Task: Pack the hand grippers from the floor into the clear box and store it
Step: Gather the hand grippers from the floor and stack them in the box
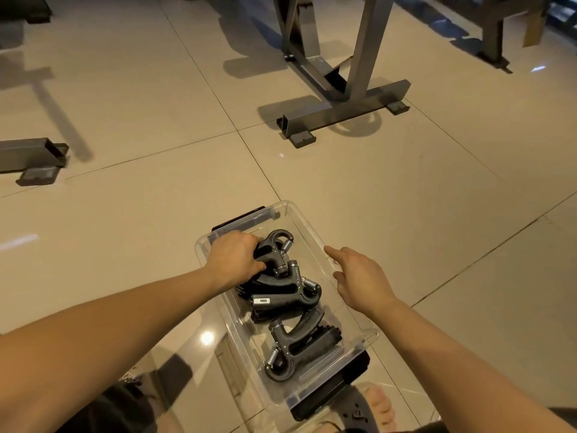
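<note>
Floor stock as I read it from the head view, left to right.

1. Grey metal frame foot (31, 154), far left, on the tiled floor (437, 182), with a dark pad under its end.
2. Clear flat piece (199, 354), near left, lying on the floor against the box's left side. I cannot tell whether it is the lid.
3. Left hand (232, 259), reaching over the box's left rim, its fingers curled round the handle of the far hand gripper (273, 248). I log this as a firm hold.
4. Clear box (299, 214), on the floor at near centre, open at the top, with a black latch at its far end (240, 217) and another at its near end (331, 392).
5. I count three black spring grippers, all inside the box. The far one is in the left hand. The middle hand gripper (281, 300) lies just behind it and partly under it. The near hand gripper (296, 348) lies at the near end, spring to the left.
6. Right hand (362, 279), at the box's right rim, index finger straight and pointing far-left, the other fingers loose. It holds nothing.
7. Grey metal stand base (343, 110), far centre-right, well apart from the box.
8. Foot in a dark sandal (377, 404), near right, just beside the box's near end.
</note>
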